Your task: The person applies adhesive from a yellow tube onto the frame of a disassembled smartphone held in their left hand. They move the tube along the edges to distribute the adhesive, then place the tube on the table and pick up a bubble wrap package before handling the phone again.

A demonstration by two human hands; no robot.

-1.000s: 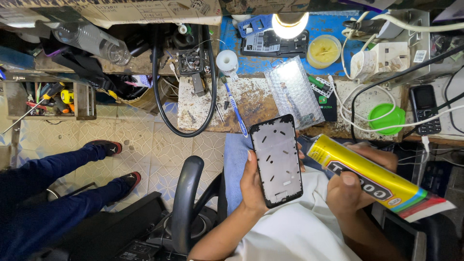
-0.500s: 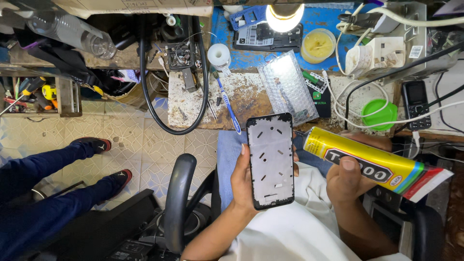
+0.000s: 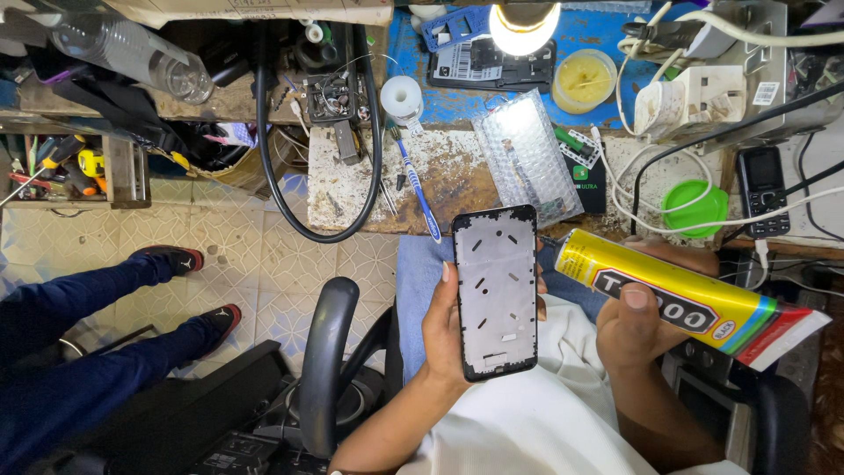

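Note:
My left hand (image 3: 444, 327) holds a phone frame (image 3: 496, 290) upright over my lap, its grey inner face with small cut-outs turned toward me. My right hand (image 3: 635, 325) grips a large yellow glue tube (image 3: 694, 297) with a striped red, green and blue tail end. The tube's nozzle points left and nearly touches the frame's upper right edge. Both hands sit just in front of the workbench edge.
The workbench (image 3: 457, 176) carries a blue toothbrush (image 3: 417, 186), a bubble-wrap sheet (image 3: 526, 157), a solder spool (image 3: 403, 97), a lit lamp (image 3: 525, 25), a yellow paste tin (image 3: 584, 79), a green lid (image 3: 694, 208), a keypad phone (image 3: 761, 188) and white cables. Another person's legs (image 3: 97, 325) are at left, by a black chair armrest (image 3: 325, 369).
The phone frame's face looked dark with light streaks earlier and now shows pale grey; the tube's nozzle has closed in on its upper right edge. The view shifted slightly.

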